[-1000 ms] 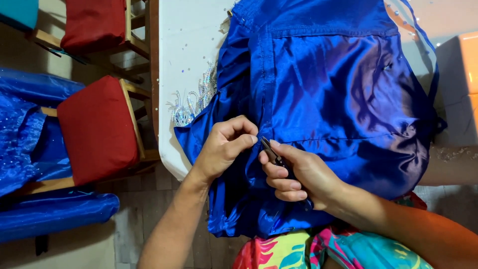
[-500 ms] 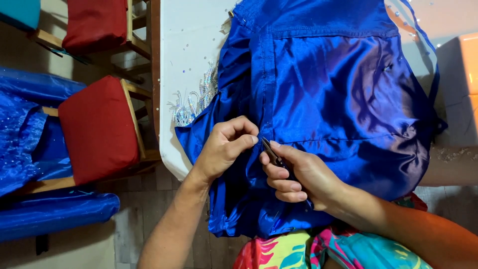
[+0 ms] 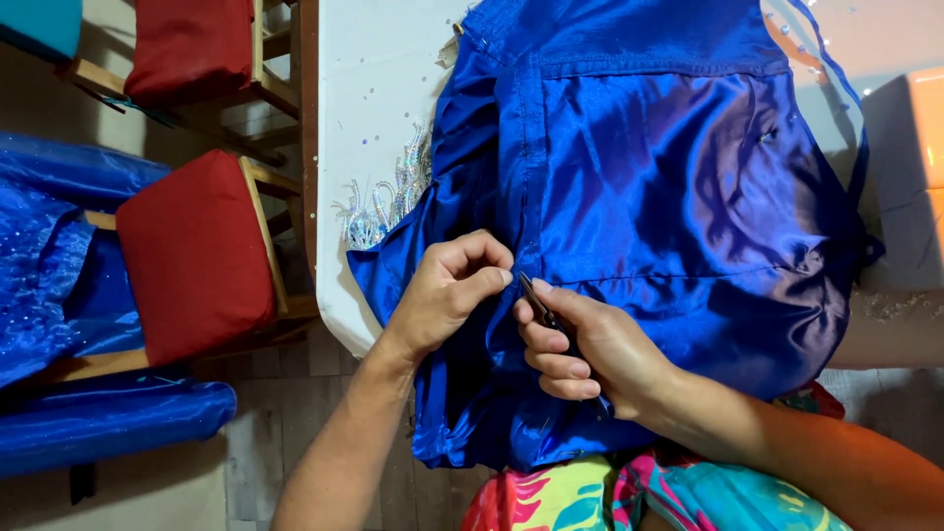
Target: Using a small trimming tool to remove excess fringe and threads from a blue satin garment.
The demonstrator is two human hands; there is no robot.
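Both forearms come in from the lower edge, the left hand curled with thumb and forefinger pinched shut on a fold of the blue satin garment, the right hand closed around a small dark metal tool whose tip points toward 11 o'clock at the seam. The cloth is glossy, creased and gathered, spread over a white table and filling the space from 12 to 3 o'clock of the hands. Silvery sequin trim lies at 10 o'clock of the left hand, a red-cushioned wooden chair at 9 o'clock.
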